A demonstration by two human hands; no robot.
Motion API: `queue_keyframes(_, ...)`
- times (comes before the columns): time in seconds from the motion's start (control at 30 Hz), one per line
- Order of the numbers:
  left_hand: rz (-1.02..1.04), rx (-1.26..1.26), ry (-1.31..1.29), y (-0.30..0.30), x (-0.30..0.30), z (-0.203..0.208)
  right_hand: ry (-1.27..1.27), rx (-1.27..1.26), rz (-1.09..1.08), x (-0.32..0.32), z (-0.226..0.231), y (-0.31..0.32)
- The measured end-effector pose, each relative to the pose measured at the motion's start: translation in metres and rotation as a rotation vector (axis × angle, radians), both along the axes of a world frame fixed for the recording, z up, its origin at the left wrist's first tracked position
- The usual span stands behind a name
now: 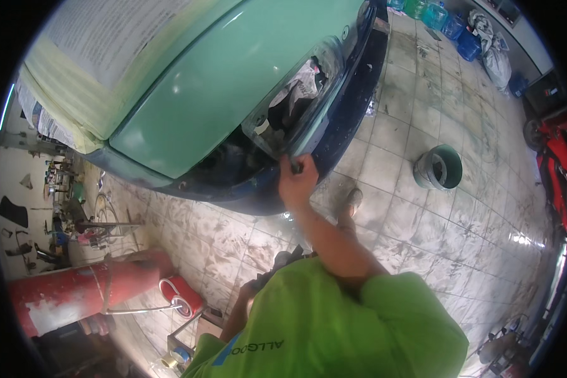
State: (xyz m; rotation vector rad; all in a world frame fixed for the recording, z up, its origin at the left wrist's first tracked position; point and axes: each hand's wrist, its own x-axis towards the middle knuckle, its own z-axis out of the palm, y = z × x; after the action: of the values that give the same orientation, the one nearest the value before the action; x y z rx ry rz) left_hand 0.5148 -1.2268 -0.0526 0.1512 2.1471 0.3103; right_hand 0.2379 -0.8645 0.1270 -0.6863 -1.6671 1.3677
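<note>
Where the floor meets the far left wall, a large red cylinder (94,290), like a tank with worn pale patches, lies on its side; its inside cannot be seen. Just right of it is a smaller red rounded object (191,290) with a pale rim. Above these, printed paper (116,38) and pale masking strips (75,104) cover part of a car, next to its smooth green panel (227,88). Below the car, the person's left hand (252,291) is largely hidden beside a bright green shirt (334,315); whether its fingers are apart or together cannot be told. To the right, an opening in the car's corner contains a crumpled white sheet (303,85) and dark shapes too unclear to name. At the opening's lower end, near the dark blue bumper (353,113), the right hand (298,183) has its fingers closed on a small dark object (295,166). Farther right, an open grey-green bucket (427,171) stands on the tiled floor (397,220), with something greyish inside, unclear in kind. Toward the upper right are see-through blue jugs (469,45), their contents indistinct, beside a bulging pale plastic bag (498,68). At the far right is a red motorcycle (557,170).
</note>
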Motion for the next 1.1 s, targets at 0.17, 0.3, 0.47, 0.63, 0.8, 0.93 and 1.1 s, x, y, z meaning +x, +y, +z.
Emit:
queue_keyframes(0.17,0.014,0.007,-0.001,-0.008,0.007,-0.011,0.013,-0.187,-0.010,-0.008,0.014,0.016)
queue_keyframes(0.3,0.018,0.005,-0.002,-0.017,0.011,-0.024,-0.042,-0.129,0.026,0.003,0.012,-0.003)
queue_keyframes(0.47,-0.012,-0.029,-0.001,-0.029,0.012,-0.032,-0.089,-0.030,-0.061,-0.039,-0.001,0.051)
queue_keyframes(0.63,0.040,0.030,-0.001,-0.019,0.004,-0.014,-0.002,-0.417,-0.007,-0.067,-0.016,0.080)
queue_keyframes(0.8,0.155,0.080,-0.100,-0.003,-0.007,0.000,-0.052,-0.082,-0.056,-0.017,-0.021,0.012)
queue_keyframes(0.93,0.173,0.068,-0.079,-0.009,-0.006,-0.004,0.049,-0.205,-0.022,-0.038,-0.023,0.040)
queue_keyframes(1.1,0.219,0.072,-0.078,-0.022,0.003,-0.013,0.037,-0.402,-0.053,-0.099,-0.033,0.105)
